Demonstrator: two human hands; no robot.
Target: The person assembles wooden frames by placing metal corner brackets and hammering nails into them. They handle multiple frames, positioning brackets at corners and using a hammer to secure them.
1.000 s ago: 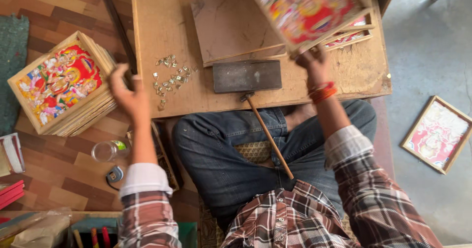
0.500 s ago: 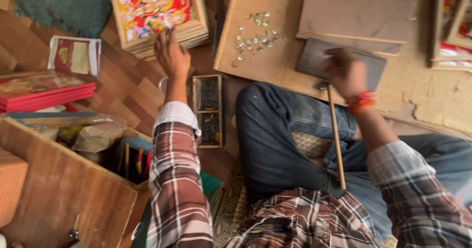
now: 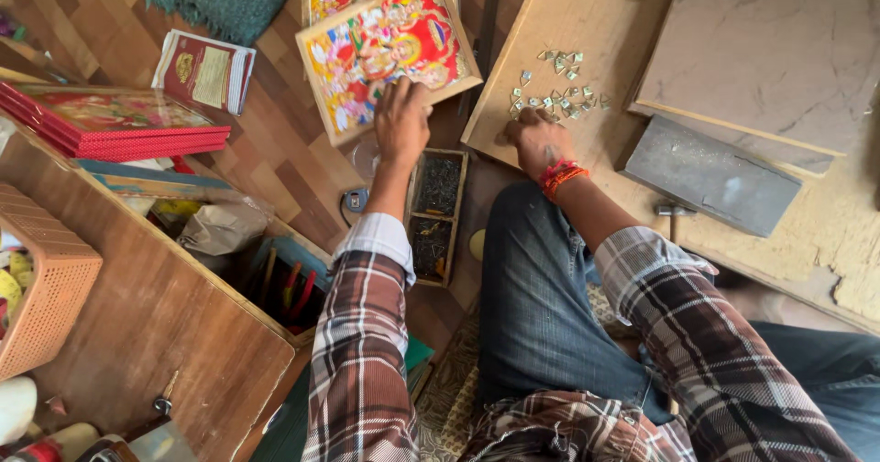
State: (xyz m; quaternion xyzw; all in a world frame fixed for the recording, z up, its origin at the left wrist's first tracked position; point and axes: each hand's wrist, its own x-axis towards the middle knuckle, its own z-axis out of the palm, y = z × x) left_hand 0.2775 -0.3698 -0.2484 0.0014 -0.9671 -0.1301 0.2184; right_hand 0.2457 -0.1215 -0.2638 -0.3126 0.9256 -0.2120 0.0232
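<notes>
Wooden low board [image 3: 587,22] sits mostly bare, so nothing's assembled yet imo. Left hand [image 3: 401,123] has fingers clamped on the colourful framed picture [image 3: 385,49]; right hand [image 3: 536,141] rests curled by the small metal clips [image 3: 559,95], grip unclear.

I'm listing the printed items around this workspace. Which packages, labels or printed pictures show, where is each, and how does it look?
Framed picture: under the left hand, rectangular, pale wood frame, bright multicoloured print.
Booklet: on the floor further left, rectangular, dark red with a pale panel.
Stack of red frames: far left, flat, red-edged.
Metal clips: by the right hand; unprinted.
</notes>
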